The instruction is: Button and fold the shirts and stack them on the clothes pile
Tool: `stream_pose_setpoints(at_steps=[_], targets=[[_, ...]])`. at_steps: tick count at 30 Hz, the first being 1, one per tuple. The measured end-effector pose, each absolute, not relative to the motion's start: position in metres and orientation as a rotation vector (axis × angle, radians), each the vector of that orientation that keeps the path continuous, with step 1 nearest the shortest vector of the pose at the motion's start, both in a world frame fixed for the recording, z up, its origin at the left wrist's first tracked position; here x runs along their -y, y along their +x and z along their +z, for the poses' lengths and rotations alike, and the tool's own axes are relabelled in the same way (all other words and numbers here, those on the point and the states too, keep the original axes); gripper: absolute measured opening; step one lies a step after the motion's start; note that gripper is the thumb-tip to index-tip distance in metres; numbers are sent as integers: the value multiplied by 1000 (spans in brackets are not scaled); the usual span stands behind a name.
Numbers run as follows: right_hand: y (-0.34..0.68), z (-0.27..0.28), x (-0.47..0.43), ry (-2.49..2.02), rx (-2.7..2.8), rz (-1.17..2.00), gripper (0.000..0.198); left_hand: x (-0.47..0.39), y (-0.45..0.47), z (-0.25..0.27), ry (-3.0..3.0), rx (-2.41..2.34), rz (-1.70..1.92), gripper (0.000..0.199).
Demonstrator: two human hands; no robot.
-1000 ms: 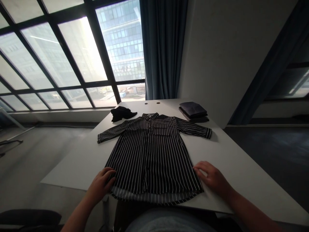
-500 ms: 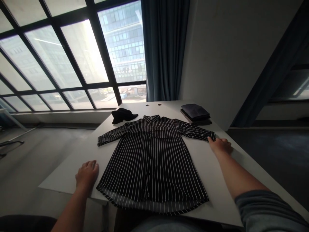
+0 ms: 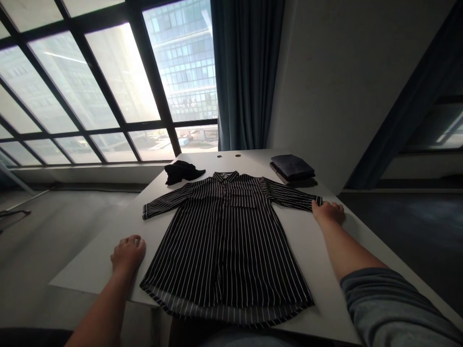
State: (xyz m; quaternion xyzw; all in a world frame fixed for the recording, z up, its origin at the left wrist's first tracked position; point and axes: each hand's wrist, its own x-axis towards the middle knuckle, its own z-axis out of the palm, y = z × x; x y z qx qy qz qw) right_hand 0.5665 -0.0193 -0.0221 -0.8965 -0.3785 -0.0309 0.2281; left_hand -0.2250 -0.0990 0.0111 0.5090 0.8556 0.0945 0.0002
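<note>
A black shirt (image 3: 231,241) with thin white stripes lies spread front side up, its collar at the far end and its curved hem at the near table edge. Both sleeves reach outward. At the cuff of the right-hand sleeve, my right hand (image 3: 330,212) is closed, thumb on the fabric; its fingertips are partly hidden. My left hand (image 3: 128,253) rests on the white table (image 3: 97,255), left of the shirt and apart from it. Its fingers are curled in and nothing shows in them.
A crumpled black cloth item (image 3: 183,172) lies beyond the left sleeve. Folded dark garments (image 3: 292,166) are stacked beyond the right sleeve. Two round holes (image 3: 238,155) pierce the tabletop's far end. Behind it hang a blue curtain (image 3: 246,82) and large windows (image 3: 123,72).
The view has shifted slightly. My right hand stays at the cuff and my left hand stays on the table; the shirt looks the same.
</note>
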Motion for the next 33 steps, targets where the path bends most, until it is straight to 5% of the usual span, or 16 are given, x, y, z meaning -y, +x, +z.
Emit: stream_pose_setpoints(at_steps=[12, 33], targets=[[577, -25, 8, -2380, 1156, -46, 42, 96, -224, 12, 1606, -2708, 317, 50], [529, 42, -64, -1719, 992, 64, 50, 96, -227, 7, 1626, -2699, 319, 52]])
